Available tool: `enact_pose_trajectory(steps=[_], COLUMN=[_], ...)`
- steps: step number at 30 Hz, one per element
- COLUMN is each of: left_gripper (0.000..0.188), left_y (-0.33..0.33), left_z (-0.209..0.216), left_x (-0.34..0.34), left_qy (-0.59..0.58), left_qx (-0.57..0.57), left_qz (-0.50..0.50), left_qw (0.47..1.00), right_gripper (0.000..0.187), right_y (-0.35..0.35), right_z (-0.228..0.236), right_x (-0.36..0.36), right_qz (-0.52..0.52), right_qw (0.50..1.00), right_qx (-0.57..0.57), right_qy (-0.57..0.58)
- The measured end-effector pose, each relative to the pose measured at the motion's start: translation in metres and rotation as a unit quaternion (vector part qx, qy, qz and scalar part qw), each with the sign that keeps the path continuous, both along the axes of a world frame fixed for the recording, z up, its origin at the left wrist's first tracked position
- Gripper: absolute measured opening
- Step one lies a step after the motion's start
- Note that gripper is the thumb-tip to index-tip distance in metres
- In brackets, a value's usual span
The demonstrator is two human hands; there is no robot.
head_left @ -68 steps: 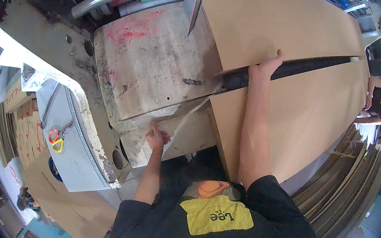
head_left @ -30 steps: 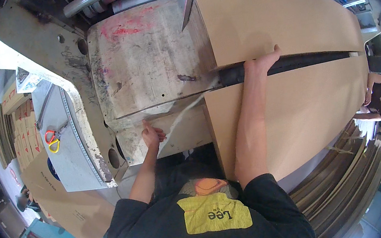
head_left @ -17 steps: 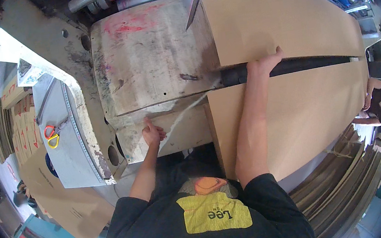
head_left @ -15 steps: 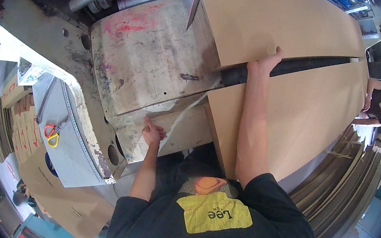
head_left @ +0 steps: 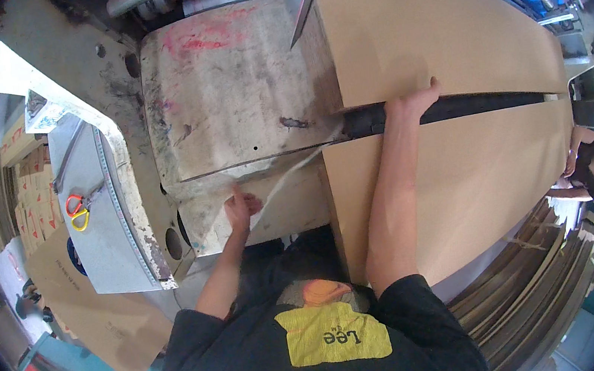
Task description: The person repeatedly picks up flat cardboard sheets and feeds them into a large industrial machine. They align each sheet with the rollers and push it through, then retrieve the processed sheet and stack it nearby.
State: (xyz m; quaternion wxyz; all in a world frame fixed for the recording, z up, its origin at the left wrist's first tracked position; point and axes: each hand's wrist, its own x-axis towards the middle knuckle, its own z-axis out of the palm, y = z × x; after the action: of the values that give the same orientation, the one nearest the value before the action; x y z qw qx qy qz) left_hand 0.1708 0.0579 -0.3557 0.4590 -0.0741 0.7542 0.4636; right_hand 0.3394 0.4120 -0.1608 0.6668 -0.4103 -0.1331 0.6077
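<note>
The empty left hand (head_left: pixel 241 206) is half open by the dirty machine table (head_left: pixel 231 111), while the right hand (head_left: pixel 412 103) meets the far cardboard sheet (head_left: pixel 433 25), its grip too hidden to tell.

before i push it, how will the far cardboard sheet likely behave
The far cardboard sheet is probably fairly stiff: its broad face shows no obvious sag. Its matte surface suggests little slipperiness; lying flat, it seems unlikely to roll.
</note>
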Motion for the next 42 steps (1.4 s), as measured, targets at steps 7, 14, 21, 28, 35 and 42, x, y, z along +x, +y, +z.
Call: enact_pose_trajectory(steps=[7,14,21,28,35,42], left_gripper=[0.081,0.092,0.098,0.107,0.108,0.075], left_y=[0.14,0.239,0.243,0.229,0.229,0.195], left_z=[0.07,0.12,0.113,0.095,0.085,0.167], left_x=[0.042,0.047,0.059,0.071,0.054,0.037], left_qy=[-0.385,-0.619,-0.631,-0.563,-0.492,-0.206], left_qx=[0.276,0.29,0.315,0.362,0.265,0.299], left_qz=[-0.008,0.195,0.303,0.226,-0.028,-0.324], left_qw=[0.881,0.703,0.64,0.708,0.829,0.874], right_gripper=[0.055,0.056,0.056,0.058,0.057,0.063], right_y=[0.003,-0.002,-0.003,-0.003,0.003,-0.014], right_z=[0.0,0.006,0.008,0.005,-0.011,0.052], right_x=[0.003,-0.001,-0.002,0.0,0.001,-0.001], right_qz=[-0.002,0.008,-0.012,-0.012,-0.014,-0.176], right_qw=[1.0,1.0,0.999,0.998,0.999,0.976], right_qx=[-0.011,-0.016,-0.039,-0.04,-0.01,-0.048], right_qy=[0.019,0.015,0.009,0.052,0.049,0.115])
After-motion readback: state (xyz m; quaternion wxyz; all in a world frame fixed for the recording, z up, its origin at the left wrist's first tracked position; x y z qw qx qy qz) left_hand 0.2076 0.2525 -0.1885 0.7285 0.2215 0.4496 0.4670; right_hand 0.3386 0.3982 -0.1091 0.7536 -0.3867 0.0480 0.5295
